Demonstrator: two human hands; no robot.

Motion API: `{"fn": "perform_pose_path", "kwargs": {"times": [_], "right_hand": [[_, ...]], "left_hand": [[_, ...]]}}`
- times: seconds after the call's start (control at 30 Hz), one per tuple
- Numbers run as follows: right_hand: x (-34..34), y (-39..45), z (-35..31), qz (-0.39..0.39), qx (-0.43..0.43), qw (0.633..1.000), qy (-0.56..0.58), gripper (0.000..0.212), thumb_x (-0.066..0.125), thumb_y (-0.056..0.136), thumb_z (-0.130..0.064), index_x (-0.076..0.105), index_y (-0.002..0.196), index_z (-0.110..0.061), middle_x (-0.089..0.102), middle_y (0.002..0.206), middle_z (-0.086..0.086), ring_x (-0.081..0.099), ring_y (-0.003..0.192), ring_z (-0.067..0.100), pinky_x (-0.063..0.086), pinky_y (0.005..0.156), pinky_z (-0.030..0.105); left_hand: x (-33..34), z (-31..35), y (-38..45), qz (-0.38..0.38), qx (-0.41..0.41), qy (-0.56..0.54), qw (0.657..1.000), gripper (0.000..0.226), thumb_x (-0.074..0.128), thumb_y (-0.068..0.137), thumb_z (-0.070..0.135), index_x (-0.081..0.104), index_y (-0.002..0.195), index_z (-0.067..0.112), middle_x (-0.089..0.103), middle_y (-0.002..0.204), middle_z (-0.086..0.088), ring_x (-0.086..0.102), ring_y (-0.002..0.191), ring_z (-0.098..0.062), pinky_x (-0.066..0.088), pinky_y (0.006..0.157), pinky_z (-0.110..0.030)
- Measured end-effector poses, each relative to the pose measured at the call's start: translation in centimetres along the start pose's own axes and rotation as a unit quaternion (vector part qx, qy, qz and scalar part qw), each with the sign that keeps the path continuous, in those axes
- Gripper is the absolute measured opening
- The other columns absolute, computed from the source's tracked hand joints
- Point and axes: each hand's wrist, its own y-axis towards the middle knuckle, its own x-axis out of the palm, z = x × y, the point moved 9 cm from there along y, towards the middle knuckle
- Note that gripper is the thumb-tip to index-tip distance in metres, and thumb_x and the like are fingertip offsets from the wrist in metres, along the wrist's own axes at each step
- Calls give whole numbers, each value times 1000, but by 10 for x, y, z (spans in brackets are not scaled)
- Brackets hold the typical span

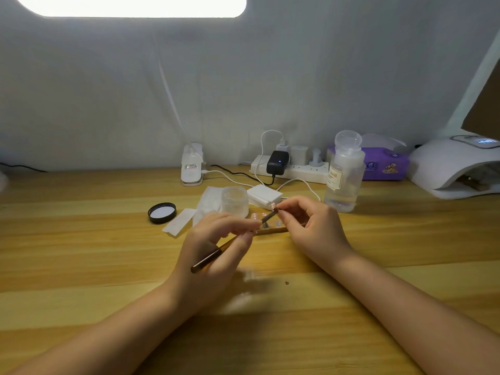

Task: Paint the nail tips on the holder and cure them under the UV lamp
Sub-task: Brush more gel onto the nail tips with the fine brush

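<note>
My left hand (216, 244) grips a thin brown brush (208, 259) that points up and right, its tip at a small nail tip (274, 210). My right hand (311, 226) pinches that nail tip between thumb and forefinger, just above the wooden nail holder (270, 230). The holder lies on the table between my hands, mostly hidden, with pale nail tips (255, 215) and small round mounts showing on it. The white UV lamp (454, 169) stands at the far right of the table, its display lit.
A clear jar (235, 200) and its black lid (161, 212) sit behind my left hand, with white tissue (208, 201) and cotton pads (263, 196). A pump bottle (345, 177), purple wipes pack (385, 165), power strip (292, 170) with cables, and lamp base (192, 165) line the back.
</note>
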Motion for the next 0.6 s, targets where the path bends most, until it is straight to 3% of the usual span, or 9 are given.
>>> {"fn": "perform_pose_path", "kwargs": {"times": [0.1,0.27,0.43,0.6], "right_hand": [[-1,0,0,3,3,1000,-2,13,67,87,-7,71,94,-17,68,79,-7,62,74,4,49,63,12],[0,-1,-1,-3,8,1000,-1,13,67,87,-7,70,94,-17,68,80,-6,62,74,4,50,64,14],[-1,-1,0,-2,16,1000,-1,12,66,87,-7,70,94,-16,68,80,-5,62,74,4,50,64,15],[-1,-1,-1,-3,13,1000,-1,11,66,88,-8,69,95,-16,67,78,-7,61,73,2,48,62,11]], "left_hand": [[-5,1,-1,21,2,7,1000,26,55,85,33,74,96,20,73,86,10,65,89,-18,46,75,-27],[-3,4,1,31,25,26,999,21,62,90,14,72,108,11,73,95,4,65,92,-9,44,76,-12],[-1,-1,-1,8,-1,-1,1000,29,56,88,32,74,103,16,74,93,7,66,92,-14,46,76,-21],[-4,3,0,27,14,-4,1000,27,56,92,27,71,109,12,73,95,4,67,92,-12,46,76,-15]]}}
